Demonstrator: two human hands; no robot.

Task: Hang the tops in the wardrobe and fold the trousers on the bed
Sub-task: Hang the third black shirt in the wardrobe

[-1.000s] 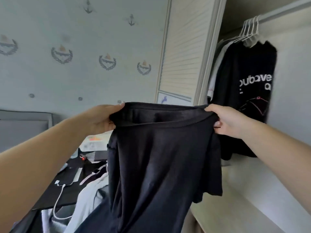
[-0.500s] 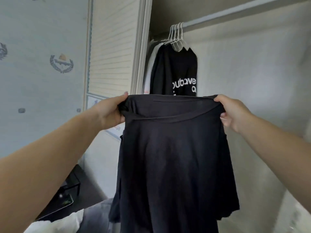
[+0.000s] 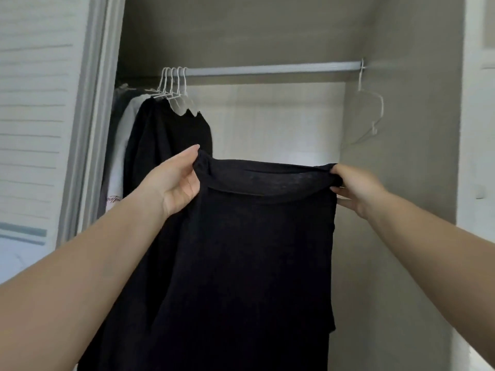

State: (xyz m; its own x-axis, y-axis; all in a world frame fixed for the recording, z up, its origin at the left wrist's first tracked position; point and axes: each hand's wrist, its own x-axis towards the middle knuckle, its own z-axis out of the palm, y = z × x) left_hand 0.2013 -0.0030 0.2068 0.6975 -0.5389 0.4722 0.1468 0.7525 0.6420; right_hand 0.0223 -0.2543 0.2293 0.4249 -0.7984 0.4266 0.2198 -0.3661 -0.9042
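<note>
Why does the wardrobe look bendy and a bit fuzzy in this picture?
Head view: the wide lens curves the wardrobe door frame at the picture's edge; the right hand is slightly smeared by motion, the left hand is sharper; the black top is so dark its folds barely show; the empty hanger looks faint against the shaded wall.

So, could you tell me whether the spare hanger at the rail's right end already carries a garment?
No, the empty hanger hangs bare.

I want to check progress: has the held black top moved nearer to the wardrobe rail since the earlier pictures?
Yes. The black top, held by the left hand and right hand, has swung right, from beside the wardrobe to in front of it, below the rail.
</note>
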